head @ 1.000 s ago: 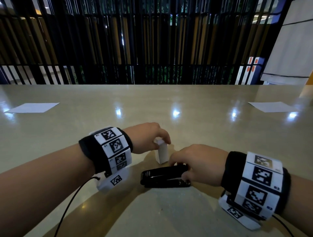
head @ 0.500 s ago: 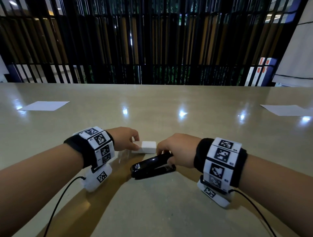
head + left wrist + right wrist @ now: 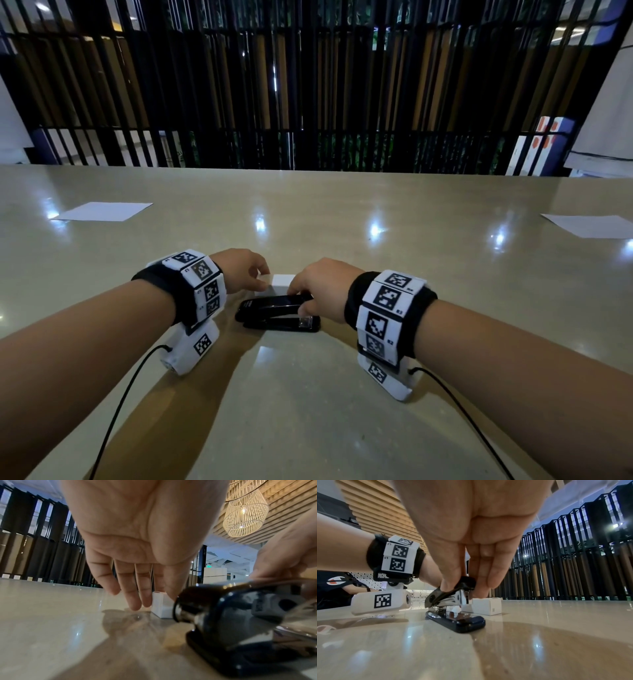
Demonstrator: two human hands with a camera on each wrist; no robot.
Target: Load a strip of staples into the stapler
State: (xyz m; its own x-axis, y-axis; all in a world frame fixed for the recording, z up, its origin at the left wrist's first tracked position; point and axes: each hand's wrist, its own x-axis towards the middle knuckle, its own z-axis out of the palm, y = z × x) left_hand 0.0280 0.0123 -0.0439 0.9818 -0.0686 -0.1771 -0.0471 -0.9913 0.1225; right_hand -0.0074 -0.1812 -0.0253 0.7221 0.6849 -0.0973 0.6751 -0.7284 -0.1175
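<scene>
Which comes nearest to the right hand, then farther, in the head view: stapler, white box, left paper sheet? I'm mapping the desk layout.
1. Stapler: in the right hand's grip, pinched at its top.
2. White box: just beyond the stapler, beside the fingertips.
3. Left paper sheet: far off on the table's left side.

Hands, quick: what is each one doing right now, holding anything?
Left hand: open, fingers straight, tips beside the white box, holding nothing.
Right hand: pinching the top of the black stapler, thumb on one side, fingers on the other.
</scene>
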